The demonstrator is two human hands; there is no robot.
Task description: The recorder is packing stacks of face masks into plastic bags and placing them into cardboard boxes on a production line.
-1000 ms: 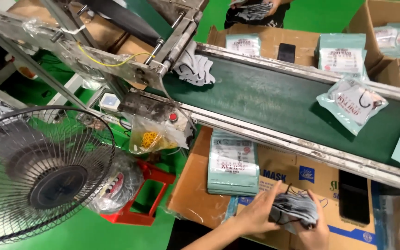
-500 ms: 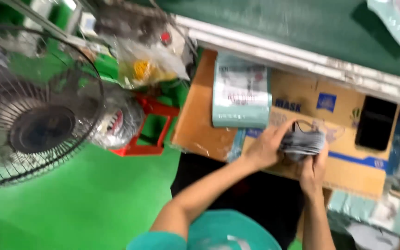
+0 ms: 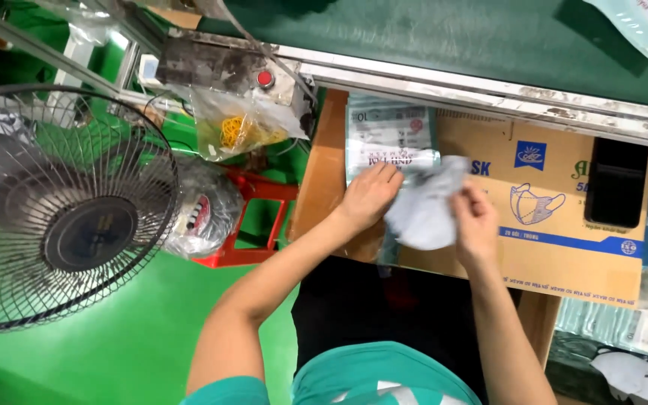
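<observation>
My right hand (image 3: 475,223) grips a bundle of grey face masks (image 3: 423,210) over a flattened cardboard box (image 3: 556,217) on my lap-side work surface. My left hand (image 3: 369,196) rests on the top of a stack of pale green plastic bags (image 3: 388,139), touching the bag's lower edge and the left side of the masks. The masks sit between both hands, blurred by motion.
A green conveyor belt (image 3: 444,37) with a metal rail runs along the top. A black phone (image 3: 615,184) lies on the cardboard at right. A standing fan (image 3: 61,210) is at left, with a red stool (image 3: 256,217) and bags of rubber bands (image 3: 238,127) beside it. More packaged masks (image 3: 631,330) lie lower right.
The view has dropped lower and closer. The mask bundle moved left toward the bag stack, and my left hand shifted from the masks onto the top bag.
</observation>
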